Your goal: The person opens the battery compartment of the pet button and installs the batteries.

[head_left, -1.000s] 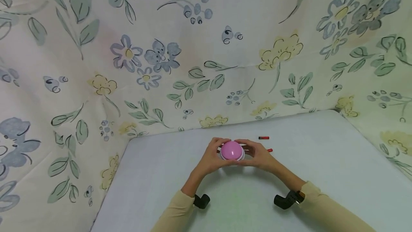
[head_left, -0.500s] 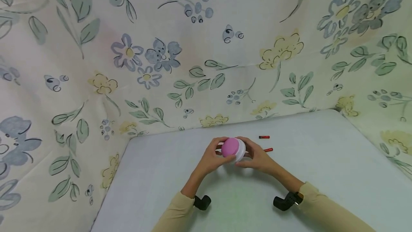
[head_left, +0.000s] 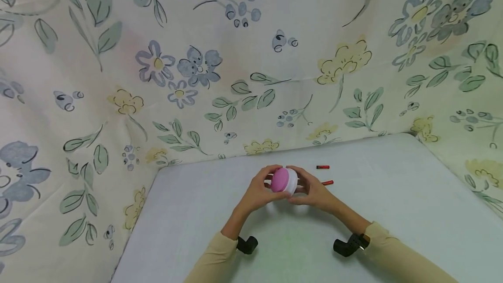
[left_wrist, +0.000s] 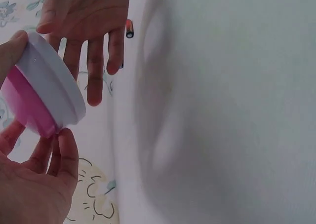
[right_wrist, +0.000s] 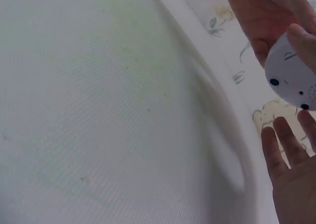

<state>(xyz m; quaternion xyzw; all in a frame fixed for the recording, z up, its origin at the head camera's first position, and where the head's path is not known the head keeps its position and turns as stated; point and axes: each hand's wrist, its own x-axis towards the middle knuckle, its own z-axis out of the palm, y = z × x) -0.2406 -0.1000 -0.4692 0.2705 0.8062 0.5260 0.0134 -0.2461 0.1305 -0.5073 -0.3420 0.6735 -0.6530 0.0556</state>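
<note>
My left grip (head_left: 260, 191) was clamped on the pink-and-white dome (head_left: 284, 181) above the worktop (head_left: 196, 213); my right grip (head_left: 315, 191) was loose, fingers straight, beside it. Only my right wrist view showed dark dots (right_wrist: 274, 82) underneath.

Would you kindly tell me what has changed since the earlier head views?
The pink-and-white device has turned: its pink dome, facing the head camera a second ago, now points more to the left, with its white base showing on the right. It remains in the left hand's grip; whether the right hand's grip has loosened is hard to tell. The two red batteries lie where they were.
</note>
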